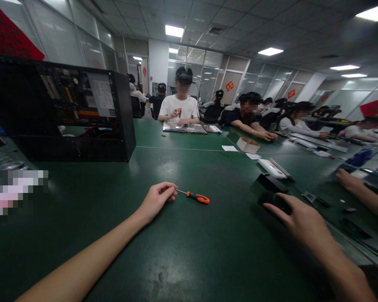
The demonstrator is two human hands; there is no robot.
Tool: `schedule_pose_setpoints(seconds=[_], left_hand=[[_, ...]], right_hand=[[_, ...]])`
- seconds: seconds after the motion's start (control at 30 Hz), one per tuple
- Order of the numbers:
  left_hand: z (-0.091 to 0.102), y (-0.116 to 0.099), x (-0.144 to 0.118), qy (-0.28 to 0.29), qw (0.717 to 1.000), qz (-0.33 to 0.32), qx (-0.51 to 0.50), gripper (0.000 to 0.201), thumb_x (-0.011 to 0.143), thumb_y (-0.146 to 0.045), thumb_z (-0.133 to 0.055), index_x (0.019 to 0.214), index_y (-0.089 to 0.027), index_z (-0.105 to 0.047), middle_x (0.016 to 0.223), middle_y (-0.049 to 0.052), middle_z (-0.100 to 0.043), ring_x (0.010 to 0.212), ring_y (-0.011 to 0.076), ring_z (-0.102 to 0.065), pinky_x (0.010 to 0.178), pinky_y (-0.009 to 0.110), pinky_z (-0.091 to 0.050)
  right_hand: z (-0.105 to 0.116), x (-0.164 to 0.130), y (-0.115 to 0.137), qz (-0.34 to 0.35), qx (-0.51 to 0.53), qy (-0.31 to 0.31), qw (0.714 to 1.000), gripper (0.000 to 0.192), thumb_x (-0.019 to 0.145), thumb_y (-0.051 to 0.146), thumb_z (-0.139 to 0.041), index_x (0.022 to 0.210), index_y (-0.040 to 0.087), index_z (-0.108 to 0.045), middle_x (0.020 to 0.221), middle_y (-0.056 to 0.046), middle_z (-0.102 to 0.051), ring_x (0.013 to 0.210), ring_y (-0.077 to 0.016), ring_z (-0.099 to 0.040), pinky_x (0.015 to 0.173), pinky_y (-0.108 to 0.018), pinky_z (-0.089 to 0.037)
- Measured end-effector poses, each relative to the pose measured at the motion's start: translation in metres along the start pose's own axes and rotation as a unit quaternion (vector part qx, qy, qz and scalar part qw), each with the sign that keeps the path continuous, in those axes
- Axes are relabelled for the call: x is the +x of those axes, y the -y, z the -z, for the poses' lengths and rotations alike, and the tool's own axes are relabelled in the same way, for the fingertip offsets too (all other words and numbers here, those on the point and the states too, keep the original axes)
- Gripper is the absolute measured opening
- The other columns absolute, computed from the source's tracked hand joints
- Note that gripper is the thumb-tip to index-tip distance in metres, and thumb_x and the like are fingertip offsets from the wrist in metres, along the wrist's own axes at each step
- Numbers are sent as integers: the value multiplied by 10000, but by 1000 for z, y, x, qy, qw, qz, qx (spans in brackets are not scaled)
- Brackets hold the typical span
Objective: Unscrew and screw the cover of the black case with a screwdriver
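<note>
Green table [182, 251], worn and scuffed near the lower edge. Left hand [156, 200] low over the table, fingers curled together, tips pinched at the metal tip of a screwdriver [193, 196]; contact with the shaft likely, not fully resolved. Screwdriver flat on the table, orange handle pointing right, away from the hand. Right hand [299, 220] palm down, fingers pressed on a black box [275, 201], blurred; whether gripped or only touched cannot be told. Second black block [272, 183] just behind it, white bar [272, 167] beyond. Open computer case [63, 109] upright at far left, boards and wiring visible inside. Small cardboard box [247, 144] farther back. Another person's arm [362, 193] resting at the right edge. Several seated people along the far side.
</note>
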State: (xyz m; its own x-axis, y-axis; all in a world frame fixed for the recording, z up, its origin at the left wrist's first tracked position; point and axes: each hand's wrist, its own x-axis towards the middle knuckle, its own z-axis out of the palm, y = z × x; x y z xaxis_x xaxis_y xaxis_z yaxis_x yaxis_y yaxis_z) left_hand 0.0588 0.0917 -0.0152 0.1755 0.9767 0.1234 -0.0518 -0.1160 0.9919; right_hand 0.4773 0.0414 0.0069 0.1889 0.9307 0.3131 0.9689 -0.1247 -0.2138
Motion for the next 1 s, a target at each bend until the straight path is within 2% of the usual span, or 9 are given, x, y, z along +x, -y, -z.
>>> schedule_pose_setpoints(seconds=[0.07, 0.17, 0.27, 0.33, 0.43, 0.53, 0.63, 0.73, 1.0], left_hand=[[0, -2, -2, 1, 1000, -16, 17, 329, 858, -438, -693, 980, -133, -725, 835, 64, -710, 732, 177, -638, 694, 291, -490], [0, -6, -5, 15, 998, -44, 44, 365, 888, -467, -656, 1056, -150, -723, 940, 84, -733, 849, 215, -660, 744, 303, -497], [2, -7, -7, 23, 996, -65, 49, 394, 919, -490, -611, 1108, -160, -713, 1070, 101, -732, 984, 253, -659, 827, 326, -502], [4, -7, -8, 26, 996, -73, 44, 404, 935, -494, -584, 1124, -158, -707, 1128, 109, -720, 1029, 267, -652, 863, 336, -499], [7, -6, -8, 52, 994, -80, 45, 406, 955, -484, -550, 1137, -152, -697, 1145, 114, -713, 1055, 275, -642, 904, 347, -491], [7, -10, -10, 127, 986, -74, 84, 416, 955, -470, -547, 1198, -157, -674, 1153, 111, -712, 1063, 280, -644, 939, 367, -489], [5, -18, -14, 211, 957, -92, 177, 466, 876, -419, -672, 1285, -196, -656, 1250, 110, -691, 1132, 303, -627, 1011, 404, -462], [4, -25, -17, 256, 928, -112, 248, 555, 784, -314, -780, 1321, -245, -657, 1364, 97, -651, 1253, 329, -579, 1109, 435, -393], [5, -23, -18, 222, 919, -72, 318, 509, 789, -317, -775, 1280, -212, -691, 1180, 82, -746, 996, 282, -705, 849, 328, -523]], right_hand=[[8, -7, 57, 173, 86, 25, 981, 460, 886, 570, -603, 1165, 207, -639, 1169, -153, -687, 1021, -323, -680, 881, -443, -554], [3, -15, 147, 367, 140, 108, 913, 460, 890, 557, -650, 1196, 215, -619, 1097, -111, -695, 953, -259, -682, 814, -378, -563], [-21, -18, 212, 470, 116, 155, 861, 509, 851, 590, -679, 1123, 162, -645, 1052, -134, -698, 947, -288, -678, 820, -408, -560], [-39, -18, 235, 489, 114, 160, 850, 544, 830, 590, -701, 1111, 127, -650, 1085, -162, -694, 994, -321, -673, 864, -447, -552], [-55, -14, 236, 489, 183, 142, 841, 584, 845, 588, -690, 1202, 131, -629, 1186, -170, -669, 1098, -324, -641, 949, -466, -519], [-53, -1, 214, 444, 311, 121, 832, 377, 958, 503, -581, 1157, 191, -651, 1109, -101, -683, 1028, -231, -645, 906, -372, -515], [-53, 21, 188, 356, 354, 88, 860, 275, 1009, 402, -501, 951, 194, -671, 903, -52, -672, 820, -165, -624, 755, -300, -489], [-67, 40, 173, 345, 299, 103, 883, 299, 979, 435, -549, 919, 174, -682, 833, -39, -649, 728, -148, -583, 677, -283, -443], [-90, 41, 175, 393, 225, 133, 882, 304, 960, 455, -589, 901, 177, -695, 856, -46, -679, 781, -159, -606, 712, -280, -432]])
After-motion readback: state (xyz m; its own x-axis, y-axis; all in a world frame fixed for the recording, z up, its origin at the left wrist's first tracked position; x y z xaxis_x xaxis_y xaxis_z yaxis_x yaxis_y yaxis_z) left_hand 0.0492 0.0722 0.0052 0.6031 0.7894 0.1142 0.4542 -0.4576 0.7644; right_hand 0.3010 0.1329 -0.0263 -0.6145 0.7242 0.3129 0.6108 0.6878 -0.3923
